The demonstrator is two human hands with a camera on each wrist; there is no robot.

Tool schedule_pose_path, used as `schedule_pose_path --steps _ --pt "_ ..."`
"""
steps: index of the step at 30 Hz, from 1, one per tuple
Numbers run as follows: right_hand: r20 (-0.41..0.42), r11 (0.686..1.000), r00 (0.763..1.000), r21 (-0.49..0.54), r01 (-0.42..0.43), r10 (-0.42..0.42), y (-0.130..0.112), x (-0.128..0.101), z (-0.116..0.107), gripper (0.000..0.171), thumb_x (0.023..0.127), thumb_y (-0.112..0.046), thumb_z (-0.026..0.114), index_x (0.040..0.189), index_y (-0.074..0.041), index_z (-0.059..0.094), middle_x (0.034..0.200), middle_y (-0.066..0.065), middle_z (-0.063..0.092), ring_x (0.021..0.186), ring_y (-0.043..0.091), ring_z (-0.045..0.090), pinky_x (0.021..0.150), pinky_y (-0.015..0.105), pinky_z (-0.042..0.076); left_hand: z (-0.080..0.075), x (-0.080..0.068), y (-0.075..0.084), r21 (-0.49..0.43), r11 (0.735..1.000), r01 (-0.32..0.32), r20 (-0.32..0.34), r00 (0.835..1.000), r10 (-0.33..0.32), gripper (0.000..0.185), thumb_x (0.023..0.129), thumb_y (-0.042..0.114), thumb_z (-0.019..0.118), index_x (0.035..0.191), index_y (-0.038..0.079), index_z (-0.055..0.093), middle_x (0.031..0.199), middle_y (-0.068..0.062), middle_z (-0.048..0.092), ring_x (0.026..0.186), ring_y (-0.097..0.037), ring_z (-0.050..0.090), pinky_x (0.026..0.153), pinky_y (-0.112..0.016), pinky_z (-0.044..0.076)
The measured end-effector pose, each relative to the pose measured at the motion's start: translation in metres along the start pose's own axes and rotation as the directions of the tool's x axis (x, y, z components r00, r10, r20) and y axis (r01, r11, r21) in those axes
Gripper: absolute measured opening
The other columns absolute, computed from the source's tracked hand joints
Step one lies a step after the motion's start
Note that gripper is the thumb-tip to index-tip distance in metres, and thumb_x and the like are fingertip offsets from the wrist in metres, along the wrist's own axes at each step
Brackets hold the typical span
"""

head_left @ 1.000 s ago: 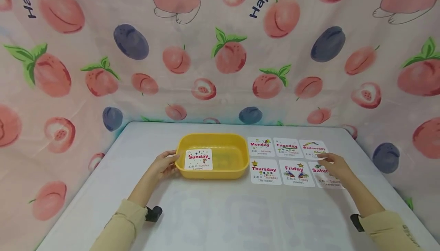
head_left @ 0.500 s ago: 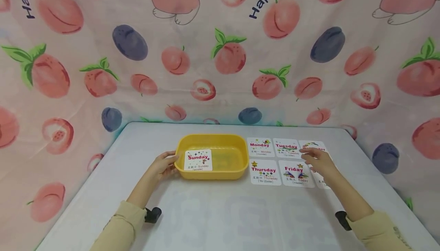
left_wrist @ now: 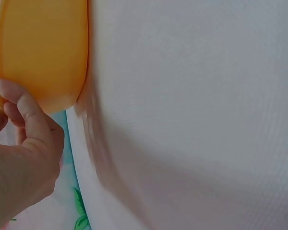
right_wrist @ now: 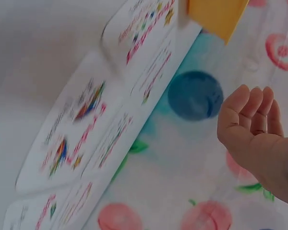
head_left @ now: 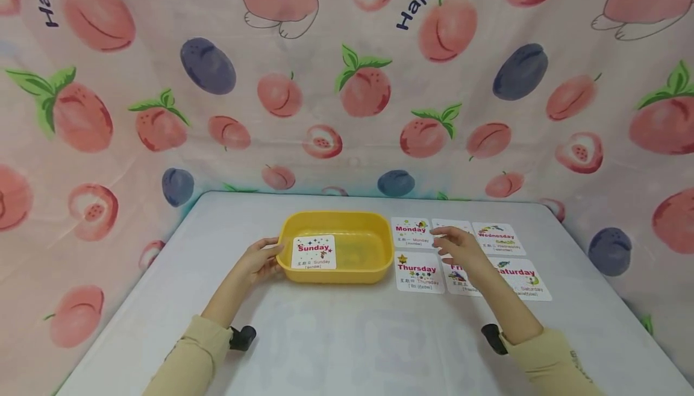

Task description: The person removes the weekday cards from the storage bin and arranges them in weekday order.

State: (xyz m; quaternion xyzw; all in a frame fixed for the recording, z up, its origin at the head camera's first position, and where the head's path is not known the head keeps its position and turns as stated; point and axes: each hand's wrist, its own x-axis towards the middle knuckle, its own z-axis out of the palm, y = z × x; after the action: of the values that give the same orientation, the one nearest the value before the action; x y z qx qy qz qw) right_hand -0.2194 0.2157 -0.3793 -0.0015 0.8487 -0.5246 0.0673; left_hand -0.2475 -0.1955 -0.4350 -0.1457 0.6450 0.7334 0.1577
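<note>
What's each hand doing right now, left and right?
Left hand: holds the left end of the yellow tub, thumb on its wall.
Right hand: open, empty, above the Tuesday card.

On the white tabletop (head_left: 347,336), a yellow plastic tub (head_left: 379,263) holds the Sunday card (head_left: 314,252); six weekday cards (head_left: 414,269) lie at its 3 o'clock.

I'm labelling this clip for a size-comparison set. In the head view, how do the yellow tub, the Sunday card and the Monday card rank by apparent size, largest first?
1. Yellow tub, clearly the largest.
2. Sunday card, propped against the tub's near side.
3. Monday card, lying flat on the table.

The two cards look close in size; the Monday card lies farther back and foreshortened, so their order is unsure.
</note>
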Motion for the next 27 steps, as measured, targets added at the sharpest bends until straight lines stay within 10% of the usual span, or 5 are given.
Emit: schedule_pose_path --steps 27 --pt "0.169 0.992 0.985 0.114 -0.047 0.027 -0.038 0.036 0.104 0.031 0.095 -0.015 0.051 0.122 0.001 0.055 0.116 0.02 0.058 0.101 0.036 0.057 0.085 0.036 0.055 -0.002 0.002 -0.001 -0.027 0.999 0.022 -0.012 1.0 -0.023 0.046 0.097 0.01 0.052 0.138 0.003 0.035 0.093 -0.003 0.053 0.071 -0.007 0.052 0.06 -0.015 0.051"
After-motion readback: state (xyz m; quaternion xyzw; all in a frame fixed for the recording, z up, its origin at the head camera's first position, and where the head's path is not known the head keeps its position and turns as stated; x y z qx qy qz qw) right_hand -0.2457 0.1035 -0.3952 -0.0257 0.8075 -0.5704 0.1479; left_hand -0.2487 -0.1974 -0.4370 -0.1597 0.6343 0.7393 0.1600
